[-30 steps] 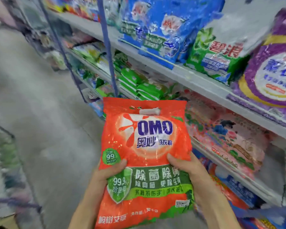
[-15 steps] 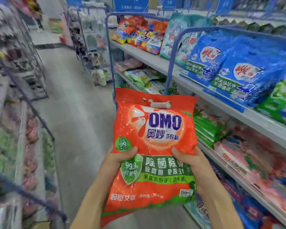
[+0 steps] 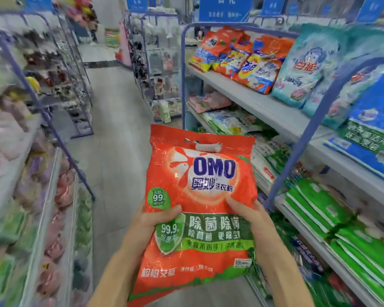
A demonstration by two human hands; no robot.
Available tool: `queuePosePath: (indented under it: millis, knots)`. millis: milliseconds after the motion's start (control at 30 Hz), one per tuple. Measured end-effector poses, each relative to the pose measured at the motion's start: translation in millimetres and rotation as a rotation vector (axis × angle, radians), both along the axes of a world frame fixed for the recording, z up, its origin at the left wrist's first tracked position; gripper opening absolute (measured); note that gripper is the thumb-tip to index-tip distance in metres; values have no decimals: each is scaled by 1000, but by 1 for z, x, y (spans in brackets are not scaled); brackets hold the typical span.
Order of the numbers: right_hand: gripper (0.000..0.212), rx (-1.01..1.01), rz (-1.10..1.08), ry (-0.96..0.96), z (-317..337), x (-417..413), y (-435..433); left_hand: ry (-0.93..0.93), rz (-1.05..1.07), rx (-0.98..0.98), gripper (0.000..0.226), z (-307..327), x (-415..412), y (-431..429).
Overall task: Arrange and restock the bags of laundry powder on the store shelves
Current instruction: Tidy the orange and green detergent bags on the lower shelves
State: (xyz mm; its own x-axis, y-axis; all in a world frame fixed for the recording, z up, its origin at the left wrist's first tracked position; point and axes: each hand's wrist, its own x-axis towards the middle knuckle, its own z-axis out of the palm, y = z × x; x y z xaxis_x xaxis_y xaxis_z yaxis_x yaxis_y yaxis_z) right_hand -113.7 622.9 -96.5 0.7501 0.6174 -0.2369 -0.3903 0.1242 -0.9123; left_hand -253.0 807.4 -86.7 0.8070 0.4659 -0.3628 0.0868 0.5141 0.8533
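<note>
I hold an orange OMO laundry powder bag (image 3: pixel 200 196) upright in front of me over the aisle floor. My left hand (image 3: pixel 151 222) grips its left edge with the thumb on the front. My right hand (image 3: pixel 251 218) grips the right edge the same way. To the right stands the grey shelf unit (image 3: pixel 264 107) with laundry powder. On its upper board sit orange bags (image 3: pixel 237 56), teal-white bags (image 3: pixel 306 67) and blue bags (image 3: pixel 375 120). Green packs (image 3: pixel 333 220) lie flat on a lower board.
A grey tiled aisle (image 3: pixel 113 129) runs ahead between the racks. A rack of blurred pastel goods (image 3: pixel 20 173) lines the left side with a slanted blue post (image 3: pixel 53 129). Blue frame posts (image 3: pixel 183 74) rise at the right shelf. Blue signs (image 3: pixel 224 7) hang overhead.
My view has swung left and up along the aisle, so the far orange bags and hanging signs now show. The bag stays in both hands with the same grip.
</note>
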Motion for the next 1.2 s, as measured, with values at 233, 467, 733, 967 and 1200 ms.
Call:
queuePosePath:
  millis: [233, 467, 733, 967, 1200]
  knots:
    - [58, -51, 51, 45, 1, 73, 137, -16, 33, -7, 61, 1, 60, 122]
    - [51, -61, 13, 75, -2, 140, 275, -6, -1, -6, 70, -13, 141, 272]
    - [48, -124, -155, 100, -5, 215, 403, 50, -147, -56, 76, -16, 243, 416]
    - [40, -139, -280, 136, -25, 295, 474, 85, -313, -54, 64, -35, 347, 500]
    - [46, -99, -390, 183, -48, 389, 545, 177, -420, -19, 75, -48, 465, 578]
